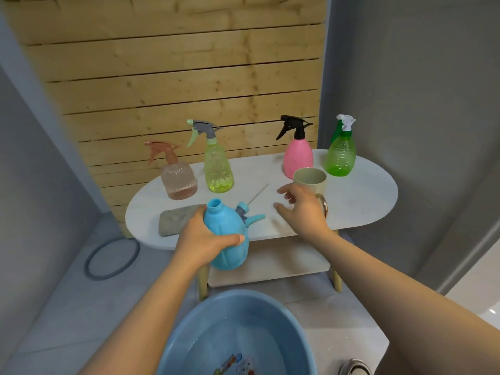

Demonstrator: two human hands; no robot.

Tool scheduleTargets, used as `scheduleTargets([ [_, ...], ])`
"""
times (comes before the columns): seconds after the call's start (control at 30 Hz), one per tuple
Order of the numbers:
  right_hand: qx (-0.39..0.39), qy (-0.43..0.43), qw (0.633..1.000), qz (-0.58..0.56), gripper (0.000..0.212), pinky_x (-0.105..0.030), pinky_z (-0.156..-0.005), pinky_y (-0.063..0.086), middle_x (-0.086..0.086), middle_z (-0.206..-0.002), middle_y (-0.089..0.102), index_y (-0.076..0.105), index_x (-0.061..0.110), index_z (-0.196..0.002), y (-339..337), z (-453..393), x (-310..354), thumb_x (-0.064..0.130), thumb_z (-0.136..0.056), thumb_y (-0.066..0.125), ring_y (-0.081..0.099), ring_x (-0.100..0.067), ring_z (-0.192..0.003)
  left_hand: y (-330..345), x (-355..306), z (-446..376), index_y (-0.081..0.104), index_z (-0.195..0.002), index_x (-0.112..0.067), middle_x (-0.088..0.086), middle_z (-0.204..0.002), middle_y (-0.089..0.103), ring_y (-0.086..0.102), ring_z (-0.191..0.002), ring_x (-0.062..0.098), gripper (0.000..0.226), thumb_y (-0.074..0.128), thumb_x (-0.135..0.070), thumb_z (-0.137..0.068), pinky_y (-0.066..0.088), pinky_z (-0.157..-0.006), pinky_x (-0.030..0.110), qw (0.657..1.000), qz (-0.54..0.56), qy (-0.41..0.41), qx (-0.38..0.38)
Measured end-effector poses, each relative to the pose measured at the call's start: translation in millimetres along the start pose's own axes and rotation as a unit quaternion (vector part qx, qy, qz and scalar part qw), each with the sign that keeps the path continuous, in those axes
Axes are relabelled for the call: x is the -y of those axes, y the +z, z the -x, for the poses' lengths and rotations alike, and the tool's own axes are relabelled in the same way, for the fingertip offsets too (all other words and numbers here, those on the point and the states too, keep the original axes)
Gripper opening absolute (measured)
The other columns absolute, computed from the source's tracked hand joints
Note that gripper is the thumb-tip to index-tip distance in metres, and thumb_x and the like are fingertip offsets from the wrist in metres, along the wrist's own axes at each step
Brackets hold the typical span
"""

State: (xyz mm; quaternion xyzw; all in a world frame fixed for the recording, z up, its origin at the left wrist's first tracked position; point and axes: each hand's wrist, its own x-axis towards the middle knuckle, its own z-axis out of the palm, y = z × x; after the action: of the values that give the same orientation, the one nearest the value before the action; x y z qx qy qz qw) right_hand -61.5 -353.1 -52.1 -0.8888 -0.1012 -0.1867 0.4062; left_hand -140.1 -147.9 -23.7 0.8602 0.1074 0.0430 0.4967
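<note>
My left hand (201,240) grips a blue spray bottle body (226,234) with its neck open and no head on it, held in the air at the front edge of the white oval table (359,201). Its blue-grey spray head (247,213) with a thin tube lies on the table just behind the bottle. My right hand (300,205) hovers open over the table, fingers spread, close to a beige mug (309,181) with its handle toward me. The hand holds nothing.
Along the table's back stand a peach spray bottle (177,177), a yellow-green one (217,163), a pink one (297,152) and a green one (341,150). A grey cloth (176,219) lies front left. A blue basin (235,334) with water sits on the floor below me.
</note>
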Motion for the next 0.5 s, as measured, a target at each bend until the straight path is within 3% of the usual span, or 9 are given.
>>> scheduleTargets([
  [0.1,0.114,-0.019,0.993,0.032,0.036,-0.024,-0.08,0.042,-0.005,-0.108,0.055,0.058,0.017,-0.117,24.7,2.6,6.8,0.026,-0.083,0.067,0.052,-0.014,-0.087,-5.2,10.5,5.1,0.052,-0.112,-0.025,-0.006,-0.104,0.062,0.061,-0.095,0.017,0.067,0.088,-0.023,-0.056,0.052,-0.084,0.038,1.0,-0.019,-0.005,-0.008],
  [0.3,0.256,-0.041,0.955,0.146,0.052,-0.035,-0.1,0.036,-0.008,-0.134,0.044,0.044,0.028,-0.136,64.3,-3.2,5.6,0.037,-0.087,0.058,0.041,-0.028,-0.121,-17.5,34.0,3.6,0.051,-0.117,-0.023,-0.004,-0.106,0.061,0.058,-0.095,0.017,0.073,0.089,-0.028,-0.055,0.05,-0.08,0.032,0.998,-0.054,-0.014,-0.012],
  [0.4,0.271,-0.056,0.93,0.243,0.057,-0.038,-0.096,0.034,-0.007,-0.137,0.043,0.035,0.031,-0.14,75.6,-8.6,6.2,0.047,-0.088,0.051,0.04,-0.031,-0.119,-20.8,41.0,-1.5,0.051,-0.118,-0.022,-0.003,-0.108,0.061,0.06,-0.097,0.019,0.075,0.089,-0.028,-0.054,0.052,-0.085,0.039,0.998,-0.056,-0.018,-0.013],
  [0.5,0.245,-0.074,0.929,0.265,0.056,-0.035,-0.087,0.037,-0.005,-0.123,0.053,0.044,0.026,-0.132,82.5,-9.6,10.8,0.053,-0.084,0.055,0.047,-0.028,-0.11,-22.7,47.2,-5.1,0.05,-0.119,-0.023,-0.003,-0.109,0.061,0.06,-0.097,0.019,0.077,0.09,-0.028,-0.053,0.053,-0.085,0.041,0.998,-0.058,-0.016,-0.014],
])
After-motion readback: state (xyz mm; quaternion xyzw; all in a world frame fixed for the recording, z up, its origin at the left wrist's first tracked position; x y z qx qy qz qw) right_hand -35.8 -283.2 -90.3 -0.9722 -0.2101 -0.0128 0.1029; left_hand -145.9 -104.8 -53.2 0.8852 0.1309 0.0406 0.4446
